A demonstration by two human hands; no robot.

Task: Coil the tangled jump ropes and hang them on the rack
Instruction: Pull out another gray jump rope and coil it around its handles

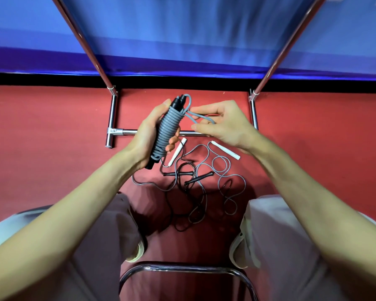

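Observation:
My left hand [147, 135] grips a coiled jump rope [168, 131]: grey cord wound tightly round its two black handles, held upright and tilted. My right hand [219, 124] pinches the loose grey end loop [201, 118] that sticks out near the top of the coil. On the red floor below lies a tangle of ropes [195, 192]: grey and black cords, two white handles [177, 152] [225, 149] and two black handles [199, 178]. The chrome rack [111, 118] stands just beyond my hands, its uprights rising out of view.
The rack's base bar [128, 131] crosses the floor behind my hands. A blue wall [182, 40] with a black skirting stands behind it. My knees flank the tangle, and a chrome chair frame [182, 269] curves at the bottom.

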